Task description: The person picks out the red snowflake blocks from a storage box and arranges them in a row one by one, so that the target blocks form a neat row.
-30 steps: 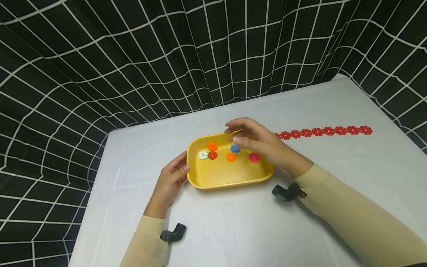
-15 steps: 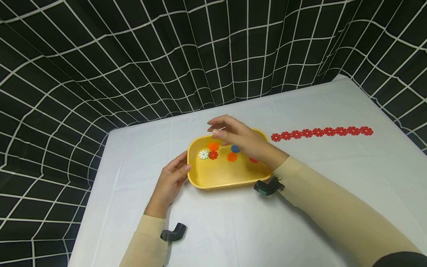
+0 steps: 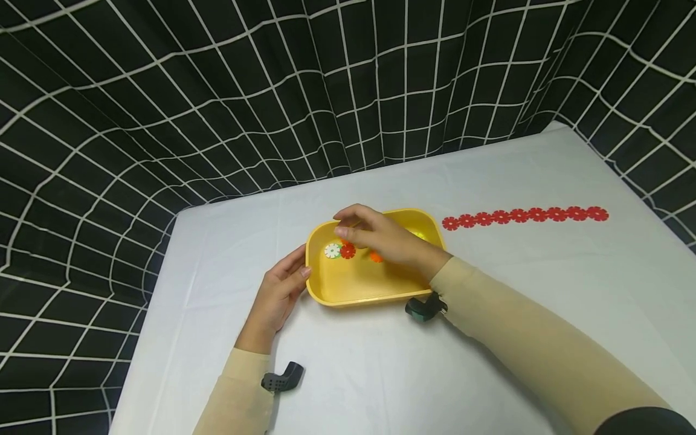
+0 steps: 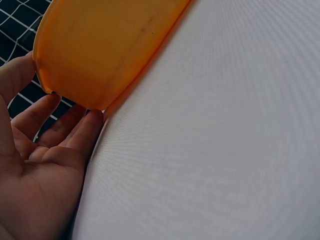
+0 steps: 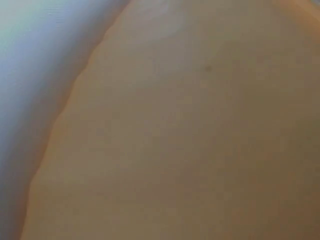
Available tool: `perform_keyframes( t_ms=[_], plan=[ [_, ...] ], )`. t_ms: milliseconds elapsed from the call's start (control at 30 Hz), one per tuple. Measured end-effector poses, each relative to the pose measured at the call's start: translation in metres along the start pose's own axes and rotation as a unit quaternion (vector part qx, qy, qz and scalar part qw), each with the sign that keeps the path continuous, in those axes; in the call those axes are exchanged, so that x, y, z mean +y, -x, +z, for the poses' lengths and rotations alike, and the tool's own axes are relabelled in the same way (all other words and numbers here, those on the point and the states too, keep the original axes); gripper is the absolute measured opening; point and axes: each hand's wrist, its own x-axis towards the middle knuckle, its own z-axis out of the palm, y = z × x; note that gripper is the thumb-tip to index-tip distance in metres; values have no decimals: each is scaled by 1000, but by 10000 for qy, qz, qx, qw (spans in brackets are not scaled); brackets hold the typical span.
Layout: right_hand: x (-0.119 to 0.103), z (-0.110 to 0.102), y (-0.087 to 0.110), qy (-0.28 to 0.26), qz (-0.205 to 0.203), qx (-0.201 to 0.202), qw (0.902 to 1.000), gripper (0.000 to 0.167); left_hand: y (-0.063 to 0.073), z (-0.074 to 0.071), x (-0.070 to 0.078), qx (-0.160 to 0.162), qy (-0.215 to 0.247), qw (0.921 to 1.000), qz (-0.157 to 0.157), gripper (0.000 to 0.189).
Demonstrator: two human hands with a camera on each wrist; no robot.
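Note:
A yellow plastic tray (image 3: pixel 348 287) stands on the white table. My left hand (image 3: pixel 277 299) holds its left end; the left wrist view shows the thumb at the rim and the fingertips on the tray's outer wall (image 4: pixel 95 60). Over the tray's back half is my right hand (image 3: pixel 383 238), thumb and fingers loosely bent and apart. Its fingertips are close to a white notched disc (image 3: pixel 332 251) and a red notched disc (image 3: pixel 348 251). An orange disc (image 3: pixel 376 257) peeks out beneath the palm. Blurred skin (image 5: pixel 175 140) fills most of the right wrist view.
A row of several red notched discs (image 3: pixel 519 215) runs along the table (image 3: pixel 544 290) to the right of the tray. Inside the tray's right end lies a yellow-green disc (image 3: pixel 420 235). A black curtain with a white grid (image 3: pixel 402 78) hangs behind the table.
My right hand has moved left across the tray and then lower, now covering the blue and pink discs. The left hand and the tray stay in place.

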Motion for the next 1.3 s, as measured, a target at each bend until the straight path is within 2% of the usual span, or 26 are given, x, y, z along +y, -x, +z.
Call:
perform_keyframes(
  t_ms=[333, 500, 667, 800, 933, 1100, 1300],
  plan=[
    [9, 6, -5, 371, 182, -465, 9981, 63, 0, -3, -1, 12, 26, 10000, 3, 58],
    [15, 7, -7, 814, 310, -603, 9944, 66, 1, -2, -1, 11, -13, 10000, 22, 58],
    [19, 8, -8, 1448, 257, -694, 9867, 58, 0, 0, -1, -11, 12, 10000, 9, 58],
    [21, 10, -9, 2070, 98, -691, 9758, 50, 0, 0, 0, -11, -4, 10000, 23, 57],
    [20, 12, -9, 2459, 104, -666, 9670, 40, 0, 1, 0, 3, -11, 10000, 30, 58],
    [20, 13, -7, 2675, 15, -639, 9614, 27, 1, 1, 0, 27, -14, 10000, 37, 58],
    [17, 14, -5, 2643, 39, -561, 9628, 27, 0, 1, -2, 29, -26, 10000, 21, 58]
  ],
)
